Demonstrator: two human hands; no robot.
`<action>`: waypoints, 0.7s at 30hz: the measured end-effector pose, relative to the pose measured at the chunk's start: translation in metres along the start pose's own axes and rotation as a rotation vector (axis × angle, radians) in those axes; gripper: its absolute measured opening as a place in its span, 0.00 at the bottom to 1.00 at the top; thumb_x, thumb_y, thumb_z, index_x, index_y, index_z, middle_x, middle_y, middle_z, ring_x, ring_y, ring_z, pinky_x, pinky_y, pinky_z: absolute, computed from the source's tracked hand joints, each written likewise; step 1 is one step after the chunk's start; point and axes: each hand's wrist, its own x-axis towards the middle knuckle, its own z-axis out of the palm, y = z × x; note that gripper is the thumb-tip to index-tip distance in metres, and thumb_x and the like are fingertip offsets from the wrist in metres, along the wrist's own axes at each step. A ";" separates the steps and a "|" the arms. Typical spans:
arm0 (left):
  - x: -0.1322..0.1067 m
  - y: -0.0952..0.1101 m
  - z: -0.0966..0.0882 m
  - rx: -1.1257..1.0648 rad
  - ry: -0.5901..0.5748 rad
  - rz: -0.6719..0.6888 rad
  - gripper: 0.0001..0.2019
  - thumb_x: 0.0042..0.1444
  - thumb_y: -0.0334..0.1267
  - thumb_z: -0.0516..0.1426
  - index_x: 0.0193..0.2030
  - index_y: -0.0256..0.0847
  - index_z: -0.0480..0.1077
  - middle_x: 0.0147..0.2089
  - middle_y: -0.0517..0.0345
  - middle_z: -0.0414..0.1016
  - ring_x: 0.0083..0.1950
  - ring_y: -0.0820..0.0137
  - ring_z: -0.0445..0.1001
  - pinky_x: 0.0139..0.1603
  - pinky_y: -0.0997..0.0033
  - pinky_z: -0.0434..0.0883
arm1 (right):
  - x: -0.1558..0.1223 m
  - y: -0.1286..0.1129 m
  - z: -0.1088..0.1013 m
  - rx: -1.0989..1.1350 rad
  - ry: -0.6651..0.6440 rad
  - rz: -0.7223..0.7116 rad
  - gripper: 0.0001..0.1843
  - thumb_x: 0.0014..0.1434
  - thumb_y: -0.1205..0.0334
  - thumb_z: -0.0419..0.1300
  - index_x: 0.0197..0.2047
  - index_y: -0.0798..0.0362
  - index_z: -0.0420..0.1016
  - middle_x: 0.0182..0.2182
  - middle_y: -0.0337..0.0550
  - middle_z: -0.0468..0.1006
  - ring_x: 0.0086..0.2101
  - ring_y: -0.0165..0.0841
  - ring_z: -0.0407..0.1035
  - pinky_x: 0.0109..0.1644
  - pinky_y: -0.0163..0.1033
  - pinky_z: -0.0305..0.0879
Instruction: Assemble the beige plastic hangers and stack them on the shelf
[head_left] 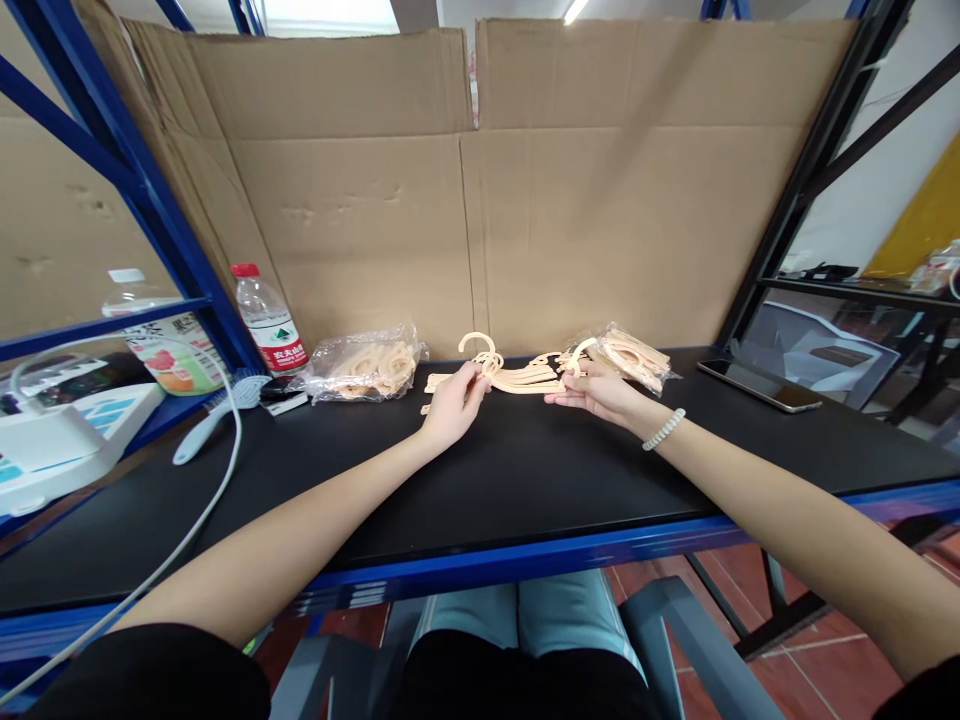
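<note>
Both arms reach over a black shelf top (525,470). My left hand (454,402) is closed in a pinch on a stack of small cream plastic hangers (525,376) near its hooks. My right hand (600,393), with a white bead bracelet at the wrist, grips the other end of the same stack. The stack lies just above the shelf surface, in front of the cardboard wall (480,200). A clear bag of more cream hangers (634,355) lies right behind my right hand. Another clear bag of hangers (367,367) rests to the left of my left hand.
A red-capped water bottle (266,318), a pale blue brush (217,410) and a white cable (187,530) sit at the left. A dark phone (757,385) lies at the right. Blue shelf posts (127,170) frame the left side.
</note>
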 end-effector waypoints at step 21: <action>0.008 0.011 -0.006 -0.026 0.087 -0.202 0.10 0.61 0.44 0.50 0.34 0.42 0.64 0.26 0.63 0.69 0.29 0.71 0.70 0.34 0.72 0.67 | -0.001 -0.002 -0.002 0.005 0.030 -0.193 0.15 0.47 0.63 0.70 0.32 0.52 0.66 0.34 0.37 0.73 0.40 0.33 0.72 0.44 0.38 0.71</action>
